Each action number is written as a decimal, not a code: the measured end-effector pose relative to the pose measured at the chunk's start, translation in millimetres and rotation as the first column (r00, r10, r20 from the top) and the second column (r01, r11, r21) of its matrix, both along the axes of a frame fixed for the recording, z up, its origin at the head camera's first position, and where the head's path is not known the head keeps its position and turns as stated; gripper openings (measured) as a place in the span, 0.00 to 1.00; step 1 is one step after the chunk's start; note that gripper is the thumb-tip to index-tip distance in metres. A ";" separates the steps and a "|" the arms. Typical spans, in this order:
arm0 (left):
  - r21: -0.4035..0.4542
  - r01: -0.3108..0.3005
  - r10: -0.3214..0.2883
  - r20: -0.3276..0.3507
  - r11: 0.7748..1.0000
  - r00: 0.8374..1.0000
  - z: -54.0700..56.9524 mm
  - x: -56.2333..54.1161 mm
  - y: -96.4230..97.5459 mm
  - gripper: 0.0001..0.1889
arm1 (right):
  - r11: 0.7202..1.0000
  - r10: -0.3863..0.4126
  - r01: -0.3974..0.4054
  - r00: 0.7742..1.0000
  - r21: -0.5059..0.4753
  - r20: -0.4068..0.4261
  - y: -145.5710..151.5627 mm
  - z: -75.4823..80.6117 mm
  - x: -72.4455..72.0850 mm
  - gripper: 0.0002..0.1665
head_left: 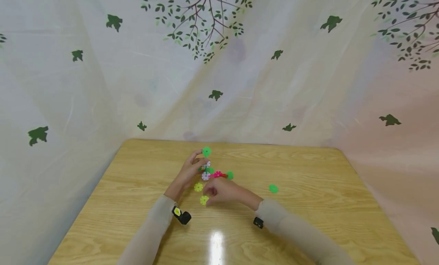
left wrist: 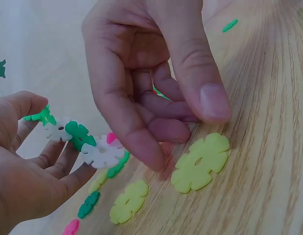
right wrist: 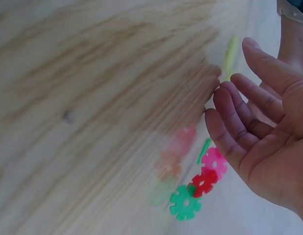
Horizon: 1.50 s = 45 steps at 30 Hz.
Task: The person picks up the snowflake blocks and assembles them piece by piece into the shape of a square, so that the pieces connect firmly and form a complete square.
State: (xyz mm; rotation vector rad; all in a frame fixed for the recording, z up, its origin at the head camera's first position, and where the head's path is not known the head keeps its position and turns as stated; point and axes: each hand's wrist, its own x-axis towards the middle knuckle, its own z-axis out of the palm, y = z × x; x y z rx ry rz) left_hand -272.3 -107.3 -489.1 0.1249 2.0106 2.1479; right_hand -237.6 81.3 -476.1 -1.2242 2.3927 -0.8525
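Note:
My left hand (head_left: 189,171) grips a chain of notched plastic snowflake discs; green, white (left wrist: 103,157) and dark green (left wrist: 80,136) ones show near its fingers. From the chain's near end, pink (head_left: 218,174), red (right wrist: 204,183) and green (right wrist: 185,202) discs run off to the right. My right hand (head_left: 224,191) hovers low over the table, thumb and forefinger apart above a yellow disc (left wrist: 200,164). It appears to hold nothing. A second yellow disc (left wrist: 129,201) lies flat beside the first, nearer my left hand.
A loose green disc (head_left: 273,188) lies on the wooden table (head_left: 308,227) to the right. Dark green (left wrist: 88,204) and pink (left wrist: 71,227) pieces show below my left hand. A leaf-printed cloth (head_left: 240,116) hangs behind the table's far edge.

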 end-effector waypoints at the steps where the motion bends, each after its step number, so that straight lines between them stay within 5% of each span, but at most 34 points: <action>1: -0.008 0.005 -0.005 -0.002 1.000 1.000 0.1 0.0 -0.3 0.25 | 1.000 -0.007 0.007 1.000 0.017 -0.020 -2.7 0.5 1.0 0.16; 6: -0.030 0.010 -0.010 0.002 1.000 1.000 -1.0 -0.8 -0.4 0.24 | 0.995 -0.058 0.063 0.997 0.083 -0.054 -10.9 0.7 5.3 0.14; 11: -0.016 0.005 -0.004 0.017 1.000 1.000 -3.4 -1.8 1.0 0.21 | 0.994 -0.071 0.070 0.997 0.084 0.012 -8.7 -0.1 5.8 0.13; 20: 0.046 -0.062 0.057 0.095 0.997 0.994 -1.6 0.5 8.6 0.17 | 0.998 -0.026 0.034 0.988 -0.048 0.152 19.2 -3.9 1.0 0.13; 27: 0.022 -0.109 0.107 0.080 0.994 0.991 0.2 2.8 10.4 0.18 | 0.980 -0.096 0.124 0.980 -0.154 0.174 47.2 -0.2 -10.2 0.09; 36: 0.018 -0.101 0.099 0.104 0.995 0.990 -0.8 5.2 16.9 0.15 | 0.880 -0.333 0.359 0.933 -0.310 0.134 57.9 12.2 -26.8 0.05; 45: -0.014 -0.068 0.069 0.097 0.998 0.993 -2.7 6.1 25.5 0.14 | 0.761 -0.464 0.493 0.868 -0.421 0.178 53.3 12.3 -35.8 0.07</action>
